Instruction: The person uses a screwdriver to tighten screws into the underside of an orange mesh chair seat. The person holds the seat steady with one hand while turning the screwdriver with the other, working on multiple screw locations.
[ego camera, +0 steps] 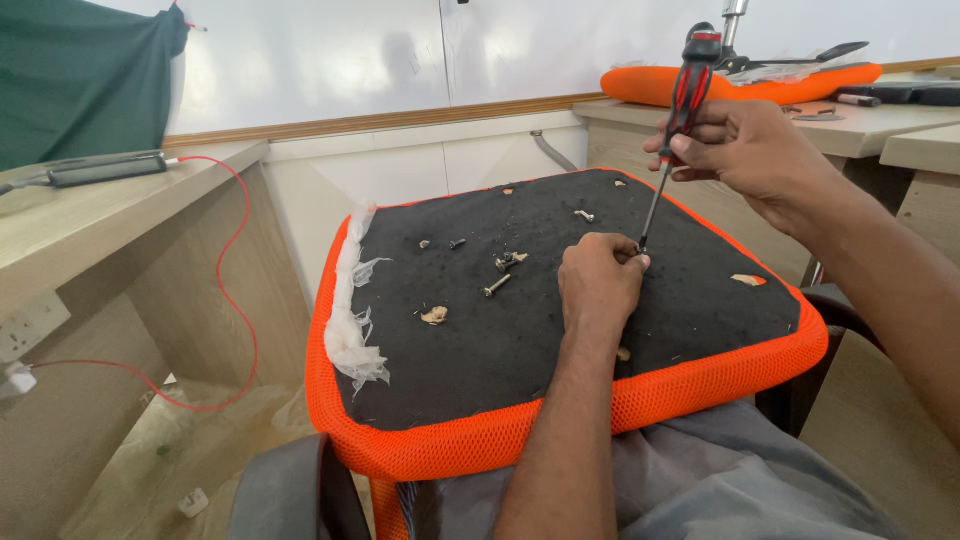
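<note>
Right hand (745,150) is closed round the red-and-black handled screwdriver (680,120), shaft tilted, tip held at the left hand (598,280). Left hand is curled shut on the black fabric underside of the orange mesh seat cushion (500,330), pinching at the tip; what is pinched cannot be made out. Loose metal screws (497,286) are scattered just left of it. White torn wadding (352,320) is seen along the cushion's left edge.
</note>
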